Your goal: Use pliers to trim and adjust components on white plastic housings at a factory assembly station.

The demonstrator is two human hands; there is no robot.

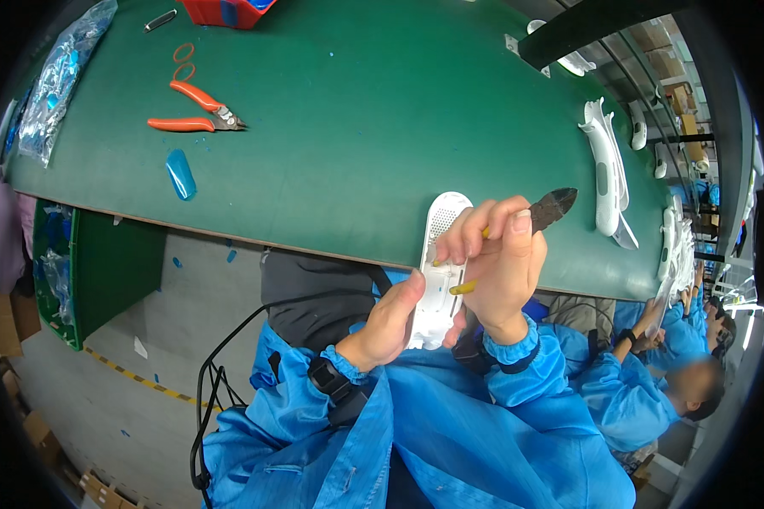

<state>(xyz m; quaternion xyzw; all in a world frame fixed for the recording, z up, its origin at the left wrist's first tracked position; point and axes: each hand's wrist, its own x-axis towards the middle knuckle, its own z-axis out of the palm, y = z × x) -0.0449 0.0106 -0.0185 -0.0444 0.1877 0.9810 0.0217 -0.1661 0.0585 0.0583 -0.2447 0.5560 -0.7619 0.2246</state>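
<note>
My left hand [382, 327] is closed around the lower left side of a long white plastic housing [440, 293], held tilted just off the table's near edge. Small perforations dot the housing's rounded far end, and its hollow inner side faces up. My right hand [509, 263] grips yellow-handled pliers [554, 209]. Their dark pointed jaws stick out to the upper right, while the yellow handle ends point down-left over the housing. Fingers hide the middle of the pliers. Whether a handle end touches the housing I cannot tell.
On the green table [339, 127] lie orange-handled cutters [199, 114], a blue plastic piece [180, 175] and a clear bag [64, 85]. A red bin [229, 12] stands at the back. White shells [607, 170] lie at the right, near a black post [603, 30]. Co-workers [637, 390] sit right.
</note>
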